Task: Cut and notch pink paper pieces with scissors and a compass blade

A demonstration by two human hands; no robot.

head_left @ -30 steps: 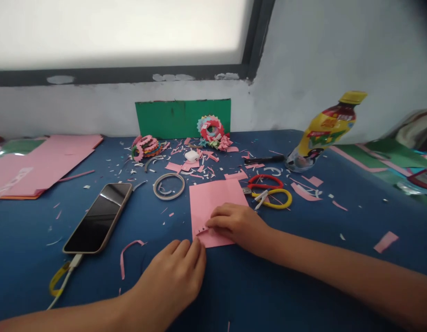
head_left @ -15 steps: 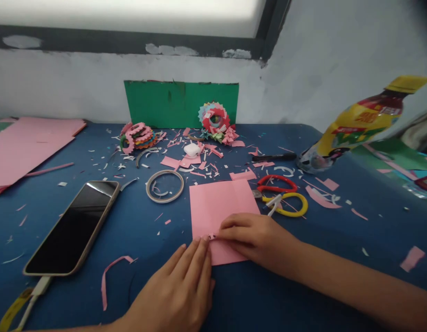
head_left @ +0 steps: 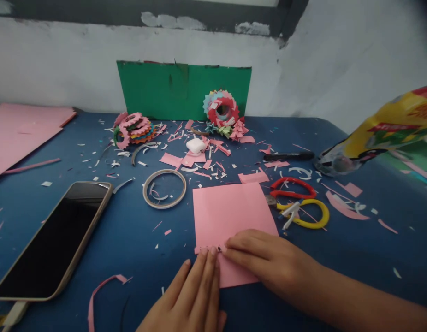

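Note:
A pink paper sheet (head_left: 230, 207) lies flat on the blue table. Across its lower part runs a narrow pink paper strip (head_left: 208, 249) with small black marks along it. My left hand (head_left: 189, 295) has its fingers stretched out, their tips pressing on the strip from the near side. My right hand (head_left: 269, 258) is closed, its fingertips together on the strip's right part, which they cover. The hands' fingertips are close together. Beside the sheet's right edge lie scissors (head_left: 303, 212) with red and yellow handles.
A tape roll (head_left: 164, 189) and a phone (head_left: 56, 240) lie to the left. A bottle (head_left: 376, 133) leans at the right, near a black pen (head_left: 288, 157). Paper scraps are scattered around. Paper rings (head_left: 135, 129) and a green board (head_left: 154, 87) stand at the back.
The view has tilted down and come closer. My right fingertips have shifted slightly right along the strip, baring more of its black marks. My left fingers stay pressed on it.

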